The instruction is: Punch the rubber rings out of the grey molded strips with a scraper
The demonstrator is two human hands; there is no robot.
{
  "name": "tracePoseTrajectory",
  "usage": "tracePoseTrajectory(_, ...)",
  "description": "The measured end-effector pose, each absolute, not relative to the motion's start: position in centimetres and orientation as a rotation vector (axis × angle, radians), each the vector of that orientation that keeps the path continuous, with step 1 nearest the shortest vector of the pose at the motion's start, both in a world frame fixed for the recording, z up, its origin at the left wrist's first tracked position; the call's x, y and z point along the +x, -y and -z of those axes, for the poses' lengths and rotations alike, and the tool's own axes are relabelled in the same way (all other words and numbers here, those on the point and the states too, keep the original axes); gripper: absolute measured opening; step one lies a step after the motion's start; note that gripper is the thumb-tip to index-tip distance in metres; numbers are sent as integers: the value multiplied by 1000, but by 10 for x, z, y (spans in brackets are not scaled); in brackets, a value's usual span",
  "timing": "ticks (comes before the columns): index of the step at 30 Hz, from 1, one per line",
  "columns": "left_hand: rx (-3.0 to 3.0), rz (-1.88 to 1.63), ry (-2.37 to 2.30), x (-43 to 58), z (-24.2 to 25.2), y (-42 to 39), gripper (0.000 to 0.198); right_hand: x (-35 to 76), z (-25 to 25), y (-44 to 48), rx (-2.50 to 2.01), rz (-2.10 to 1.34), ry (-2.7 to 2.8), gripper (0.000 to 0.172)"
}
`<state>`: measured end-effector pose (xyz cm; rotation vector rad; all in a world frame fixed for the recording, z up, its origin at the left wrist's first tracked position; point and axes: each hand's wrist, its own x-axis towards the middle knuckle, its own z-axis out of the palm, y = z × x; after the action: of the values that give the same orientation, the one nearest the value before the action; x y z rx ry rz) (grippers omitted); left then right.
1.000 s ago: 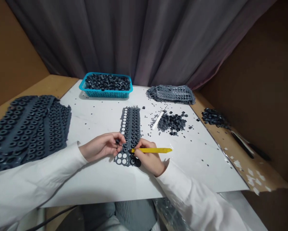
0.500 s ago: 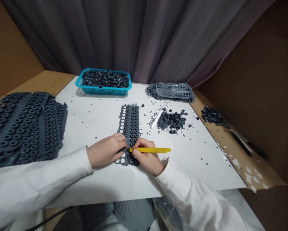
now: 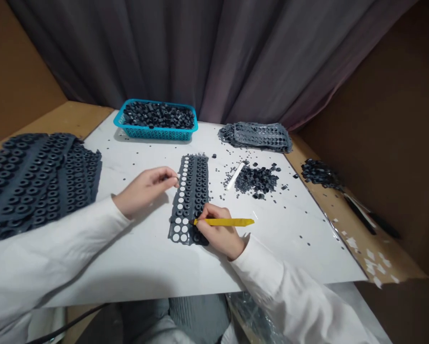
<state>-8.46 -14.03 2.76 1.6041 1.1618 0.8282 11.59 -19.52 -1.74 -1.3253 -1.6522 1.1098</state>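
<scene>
At the dark sheet (image 3: 192,186), right hand (image 3: 219,231) around yellow tool (image 3: 234,222), left hand (image 3: 148,190) hold unclear

Left hand (image 3: 145,189) farther forward, fingers (image 3: 167,172) pinched; right hand (image 3: 219,231) nearer the body, fingers tightly curled.

We look through one camera worn on the person's head, facing forward and down over the table (image 3: 207,272). It sits near enough that the left hand (image 3: 144,191) and right hand (image 3: 219,231) fall mid-view, and wide enough that we see from the lap (image 3: 200,317) up to the curtain (image 3: 178,52) behind.
</scene>
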Motion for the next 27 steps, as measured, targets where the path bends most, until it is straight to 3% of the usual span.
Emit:
tracePoseTrajectory(4, 972, -747, -1028, -90, -27, 132, 14, 117, 14, 190, -1302, -1186, 1514, 9)
tracePoseTrajectory(7, 861, -628, -974, -85, -18, 134, 20, 116, 13, 187, -1310, -1196, 1467, 8)
tracePoseTrajectory(11, 1381, -525, -999, -76, -13, 136, 13, 115, 14, 186, -1327, -1197, 1499, 6)
tracePoseTrajectory(15, 2041, -391, -996, -71, -13, 136, 17, 115, 15, 186, -1356, -1163, 1560, 4)
tracePoseTrajectory(20, 2269, -237, -866, -69, -14, 135, 22, 115, 15, 186, -1371, -1143, 1565, 5)
tracePoseTrajectory(27, 2505, -125, -852, -64, -18, 136, 9, 115, 19, 185, -1348, -1151, 1554, 4)
